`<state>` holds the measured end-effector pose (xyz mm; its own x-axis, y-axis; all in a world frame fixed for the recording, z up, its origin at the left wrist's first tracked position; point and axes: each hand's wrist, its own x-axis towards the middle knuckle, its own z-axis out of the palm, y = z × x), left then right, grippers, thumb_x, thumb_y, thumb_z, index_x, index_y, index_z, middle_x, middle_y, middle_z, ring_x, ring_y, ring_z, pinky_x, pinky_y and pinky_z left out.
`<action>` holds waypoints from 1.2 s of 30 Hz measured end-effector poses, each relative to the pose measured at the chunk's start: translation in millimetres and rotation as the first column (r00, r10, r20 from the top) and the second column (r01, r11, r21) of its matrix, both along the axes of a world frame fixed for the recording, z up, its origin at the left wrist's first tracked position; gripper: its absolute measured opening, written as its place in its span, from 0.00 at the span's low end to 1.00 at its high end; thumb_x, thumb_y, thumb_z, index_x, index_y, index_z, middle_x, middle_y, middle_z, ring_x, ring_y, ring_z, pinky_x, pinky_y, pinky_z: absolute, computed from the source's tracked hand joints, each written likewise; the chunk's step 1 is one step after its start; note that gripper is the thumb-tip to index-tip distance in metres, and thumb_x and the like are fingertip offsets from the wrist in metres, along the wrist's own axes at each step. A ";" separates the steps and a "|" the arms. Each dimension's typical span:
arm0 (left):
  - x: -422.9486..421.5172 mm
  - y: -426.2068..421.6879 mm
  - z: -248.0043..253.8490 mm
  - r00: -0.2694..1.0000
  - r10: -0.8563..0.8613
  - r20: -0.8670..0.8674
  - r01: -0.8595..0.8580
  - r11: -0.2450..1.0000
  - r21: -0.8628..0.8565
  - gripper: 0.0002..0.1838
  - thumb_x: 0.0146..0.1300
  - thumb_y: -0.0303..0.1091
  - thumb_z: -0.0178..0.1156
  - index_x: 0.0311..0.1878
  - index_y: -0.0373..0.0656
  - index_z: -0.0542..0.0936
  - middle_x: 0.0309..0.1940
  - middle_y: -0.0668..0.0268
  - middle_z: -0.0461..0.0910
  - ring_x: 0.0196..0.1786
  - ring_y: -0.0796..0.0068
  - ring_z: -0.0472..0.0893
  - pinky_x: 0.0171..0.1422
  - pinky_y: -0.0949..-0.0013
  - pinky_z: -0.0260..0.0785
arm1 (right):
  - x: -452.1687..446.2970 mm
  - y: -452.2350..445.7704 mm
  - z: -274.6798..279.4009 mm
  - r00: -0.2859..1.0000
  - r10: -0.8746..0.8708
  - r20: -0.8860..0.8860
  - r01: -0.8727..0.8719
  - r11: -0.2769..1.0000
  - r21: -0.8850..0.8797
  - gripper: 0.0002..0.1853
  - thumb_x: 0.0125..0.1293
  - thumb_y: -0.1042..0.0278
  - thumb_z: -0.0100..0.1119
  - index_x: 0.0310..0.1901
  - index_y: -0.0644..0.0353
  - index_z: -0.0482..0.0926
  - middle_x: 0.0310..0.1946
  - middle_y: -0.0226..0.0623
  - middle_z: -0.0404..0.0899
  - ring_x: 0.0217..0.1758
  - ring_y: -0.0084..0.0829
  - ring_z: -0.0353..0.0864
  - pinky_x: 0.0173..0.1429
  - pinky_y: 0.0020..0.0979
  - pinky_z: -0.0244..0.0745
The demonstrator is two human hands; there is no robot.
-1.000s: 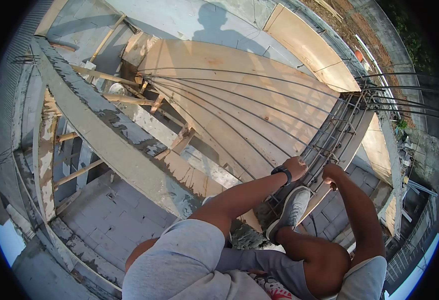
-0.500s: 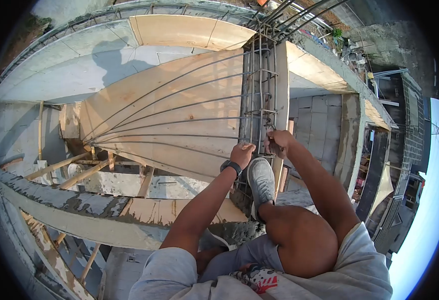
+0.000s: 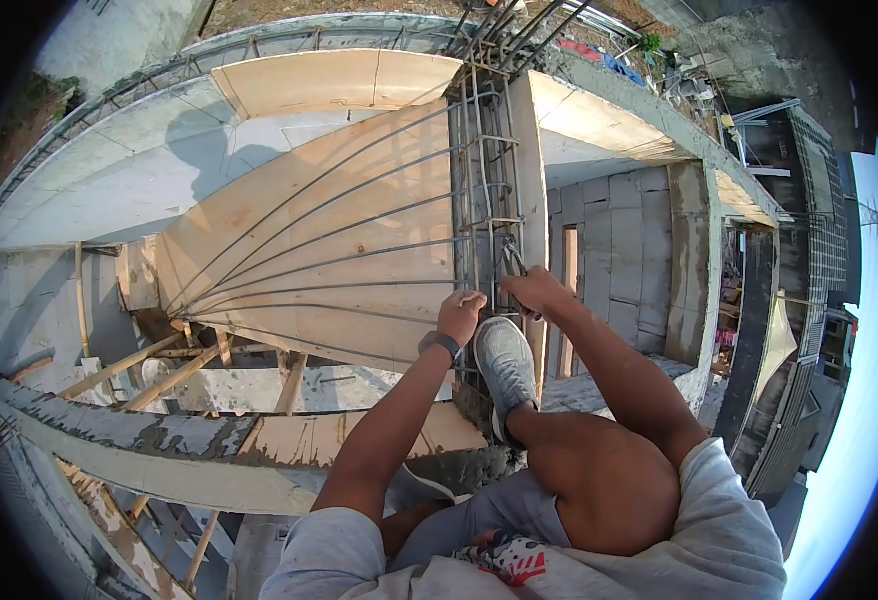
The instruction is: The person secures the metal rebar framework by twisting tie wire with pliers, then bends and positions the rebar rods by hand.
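Observation:
My right hand (image 3: 537,291) is closed around pliers (image 3: 512,262), whose jaws reach up to the upright steel bars of the rebar cage (image 3: 486,190). Beside it, at the left edge of the cage, my left hand (image 3: 458,316) has its fingers pinched together; whatever they hold is too small to make out. Several thin rebars (image 3: 359,259) fan out from the cage across a plywood panel (image 3: 399,271) to its lower left corner. My grey shoe (image 3: 506,365) rests on the cage channel just below both hands.
A plywood form board (image 3: 530,150) edges the cage on the right. Left and below, timber props (image 3: 164,385) stand in a deep opening beside a concrete beam (image 3: 189,455). Block walls (image 3: 624,250) drop away to the right. Long rebar ends (image 3: 549,38) stick out at the top.
The view has shifted, so the cage and both hands sit further left. The pliers in my right hand now show clearly, with their jaws at the bars. My left hand stays pinched beside the cage.

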<state>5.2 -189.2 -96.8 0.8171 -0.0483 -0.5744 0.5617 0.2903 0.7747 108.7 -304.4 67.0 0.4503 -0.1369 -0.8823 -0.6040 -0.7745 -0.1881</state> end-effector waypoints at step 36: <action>27.3 10.8 46.5 0.998 -0.003 -0.062 -0.015 0.954 -0.299 0.13 0.70 0.38 0.57 0.51 0.41 0.78 0.41 0.68 0.82 0.39 0.81 0.80 0.41 0.73 0.74 | -71.8 -21.1 42.0 0.899 -0.402 -0.174 0.438 0.810 0.390 0.17 0.75 0.57 0.49 0.54 0.61 0.75 0.24 0.28 0.72 0.24 0.24 0.72 0.30 0.28 0.67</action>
<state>32.5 -178.4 -50.4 0.7814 -0.2210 -0.5835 0.6031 0.5072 0.6156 36.9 -325.5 109.1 0.3590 0.0841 -0.9295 -0.8791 -0.3042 -0.3670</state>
